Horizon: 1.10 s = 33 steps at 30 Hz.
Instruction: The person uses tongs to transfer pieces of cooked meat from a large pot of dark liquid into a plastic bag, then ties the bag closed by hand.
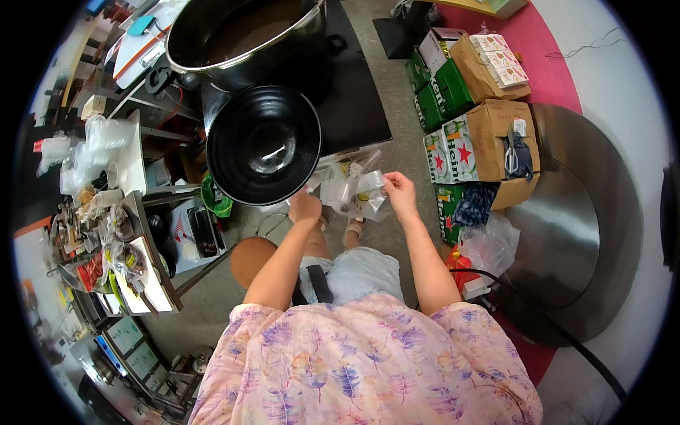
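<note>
A clear plastic bag [348, 194] hangs between my two hands, with some contents showing dimly through it. My right hand [402, 195] pinches its right edge between thumb and fingers. On the other side my left hand [305, 207] grips the plastic, its fingertips partly hidden by a black bowl's rim. That large glossy black bowl [260, 125] sits just beyond my left hand, with light reflecting off its inside. Behind the bowl stands a big metal pot [234, 66] holding dark brown liquid, beside a black tabletop [353, 106].
Stacked beer cartons [451, 154] and cardboard boxes [491, 138] line the right side, near a round metal tabletop [563, 228]. At left, a cluttered shelf [154, 265] bears bagged goods and stacked plastic containers [106, 133]. A round brown stool [252, 260] stands by my left arm.
</note>
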Available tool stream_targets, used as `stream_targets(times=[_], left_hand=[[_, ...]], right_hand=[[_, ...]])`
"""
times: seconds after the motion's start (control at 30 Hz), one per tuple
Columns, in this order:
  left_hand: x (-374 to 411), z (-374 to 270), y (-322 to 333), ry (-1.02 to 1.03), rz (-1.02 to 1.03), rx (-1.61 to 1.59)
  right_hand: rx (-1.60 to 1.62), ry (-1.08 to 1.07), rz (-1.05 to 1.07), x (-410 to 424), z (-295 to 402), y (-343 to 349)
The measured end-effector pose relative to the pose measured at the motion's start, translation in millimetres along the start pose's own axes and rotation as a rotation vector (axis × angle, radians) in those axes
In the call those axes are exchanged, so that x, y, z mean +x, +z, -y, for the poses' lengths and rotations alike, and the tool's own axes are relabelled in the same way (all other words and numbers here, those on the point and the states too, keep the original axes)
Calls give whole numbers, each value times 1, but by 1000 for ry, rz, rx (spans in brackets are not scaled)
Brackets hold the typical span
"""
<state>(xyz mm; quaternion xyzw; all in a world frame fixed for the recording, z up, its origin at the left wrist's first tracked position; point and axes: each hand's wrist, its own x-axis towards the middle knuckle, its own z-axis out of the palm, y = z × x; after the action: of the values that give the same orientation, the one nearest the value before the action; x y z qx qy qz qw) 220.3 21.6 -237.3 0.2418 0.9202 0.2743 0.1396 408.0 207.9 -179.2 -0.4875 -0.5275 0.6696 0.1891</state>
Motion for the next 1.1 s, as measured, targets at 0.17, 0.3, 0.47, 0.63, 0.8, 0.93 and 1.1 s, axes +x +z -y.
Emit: stream_targets(times=[0.17, 0.3, 0.47, 0.63, 0.8, 0.93, 1.1], left_hand=[[-18, -126, -60, -57, 285, -218], [15, -129, -3, -260, 559, -185], [42, -122, 37, -286, 369, -65], [42, -126, 31, -245, 304, -26], [46, -117, 34, -212, 382, 8], [49, -107, 34, -184, 402, -36], [41, -105, 22, -178, 706, -25]], right_hand=[[-373, -289, -59, -24, 8, 20], [-522, -434, -50, -36, 7, 41], [-571, -418, -28, -46, 15, 44], [-654, -145, -31, -71, -43, -1], [-693, 186, -112, -92, -73, -54], [-705, 326, -406, -85, -103, -129], [-571, -103, -312, -63, -25, -163]])
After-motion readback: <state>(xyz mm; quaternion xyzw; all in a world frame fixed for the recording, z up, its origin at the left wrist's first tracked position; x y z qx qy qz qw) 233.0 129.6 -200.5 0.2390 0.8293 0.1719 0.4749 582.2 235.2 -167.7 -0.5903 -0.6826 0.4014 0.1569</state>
